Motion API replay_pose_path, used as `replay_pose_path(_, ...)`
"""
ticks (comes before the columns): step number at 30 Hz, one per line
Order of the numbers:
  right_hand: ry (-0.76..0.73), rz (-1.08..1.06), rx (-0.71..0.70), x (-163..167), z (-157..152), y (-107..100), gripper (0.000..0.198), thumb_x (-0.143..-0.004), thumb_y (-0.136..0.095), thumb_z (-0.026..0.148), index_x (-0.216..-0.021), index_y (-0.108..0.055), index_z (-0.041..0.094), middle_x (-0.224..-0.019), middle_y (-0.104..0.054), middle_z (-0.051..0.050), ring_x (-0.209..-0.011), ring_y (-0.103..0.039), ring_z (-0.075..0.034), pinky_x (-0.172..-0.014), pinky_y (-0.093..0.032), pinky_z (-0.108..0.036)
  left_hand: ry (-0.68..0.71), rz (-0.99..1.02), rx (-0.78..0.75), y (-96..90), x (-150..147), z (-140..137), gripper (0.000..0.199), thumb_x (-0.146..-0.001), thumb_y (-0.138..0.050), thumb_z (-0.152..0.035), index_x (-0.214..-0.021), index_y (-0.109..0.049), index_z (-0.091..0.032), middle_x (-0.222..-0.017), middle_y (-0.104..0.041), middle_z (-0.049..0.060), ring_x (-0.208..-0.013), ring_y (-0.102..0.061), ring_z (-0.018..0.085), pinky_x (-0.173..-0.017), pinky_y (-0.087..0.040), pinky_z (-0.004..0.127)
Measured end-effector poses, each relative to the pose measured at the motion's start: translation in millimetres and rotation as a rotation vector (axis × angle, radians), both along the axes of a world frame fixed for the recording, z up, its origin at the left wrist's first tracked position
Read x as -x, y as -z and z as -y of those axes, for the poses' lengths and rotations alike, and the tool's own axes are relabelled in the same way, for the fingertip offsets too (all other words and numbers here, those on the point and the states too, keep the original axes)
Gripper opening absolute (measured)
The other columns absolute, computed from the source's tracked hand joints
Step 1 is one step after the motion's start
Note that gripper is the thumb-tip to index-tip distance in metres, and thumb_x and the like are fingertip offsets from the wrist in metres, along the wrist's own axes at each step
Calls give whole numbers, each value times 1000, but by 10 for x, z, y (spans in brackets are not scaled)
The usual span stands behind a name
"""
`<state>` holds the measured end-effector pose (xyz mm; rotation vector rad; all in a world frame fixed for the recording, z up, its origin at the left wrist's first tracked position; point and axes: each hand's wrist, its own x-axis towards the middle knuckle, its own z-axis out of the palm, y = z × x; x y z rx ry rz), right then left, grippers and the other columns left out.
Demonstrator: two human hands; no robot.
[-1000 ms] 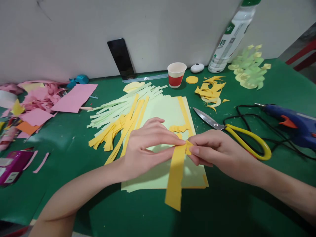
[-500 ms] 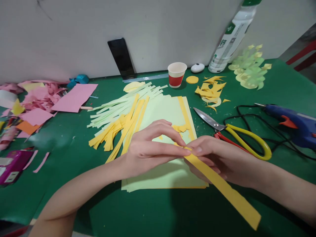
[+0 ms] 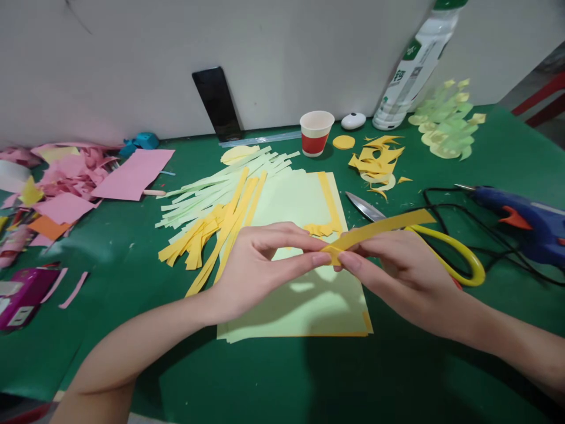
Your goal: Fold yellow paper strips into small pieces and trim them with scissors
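Between both hands is a yellow paper strip (image 3: pixel 388 225), folded at its left end, with its long tail rising to the right. My left hand (image 3: pixel 260 265) pinches the folded end between thumb and fingers. Close beside it, my right hand (image 3: pixel 404 271) pinches the same fold, its thumb in front. Below them lies a stack of pale green paper (image 3: pixel 291 309) on the green table. Small folded yellow pieces (image 3: pixel 323 229) rest on the stack just beyond the fingers. Left of the stack are loose yellow strips (image 3: pixel 238 218) and pale green strips (image 3: pixel 207 191).
Scissors (image 3: pixel 468 259) lie partly behind my right hand, near a blue glue gun (image 3: pixel 525 218) with a black cord. A paper cup (image 3: pixel 315 135), phone (image 3: pixel 217 103) and bottle (image 3: pixel 415 70) stand along the wall. Pink paper scraps (image 3: pixel 88 171) cover the left side.
The strip's long tail has swung from pointing down towards me to pointing right and away. Both hands have turned, so their thumbs now show at the fold.
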<state>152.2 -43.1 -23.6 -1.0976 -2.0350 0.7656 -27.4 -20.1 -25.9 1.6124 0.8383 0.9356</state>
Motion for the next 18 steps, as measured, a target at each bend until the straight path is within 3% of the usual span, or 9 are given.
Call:
replay_pose_path(5, 23, 19, -38, 22, -5, -11, 33, -84, -44, 17, -50, -43, 17, -44, -45, 2, -41, -37, -7, -38, -27, -20, 26, 39, 92, 5, -5, -10, 8, -72, -71, -18, -75, -75, -24, -77, -72, 0, -74, -64, 12, -68, -52, 22)
replay_pose_path(14, 97, -8, 50, 15, -39, -23, 32, -80, -45, 18, -48, -47, 18, -42, -50, 0, -40, -43, -10, -38, -28, -24, 62, -18, 113, 10, -14, -13, 11, -78, -65, -23, -87, -71, -21, -86, -71, 1, -75, -61, 10, -70, -48, 21)
replay_pose_path(18, 115, 4, 4, 30, -4, -5, 33, -80, -44, 15, -48, -46, 18, -40, -46, 1, -38, -39, -8, -37, -29, -22, 126, -69, 62, 28, -43, 2, 11, -77, -65, -26, -78, -63, -15, -74, -65, 2, -69, -58, 11, -68, -46, 23)
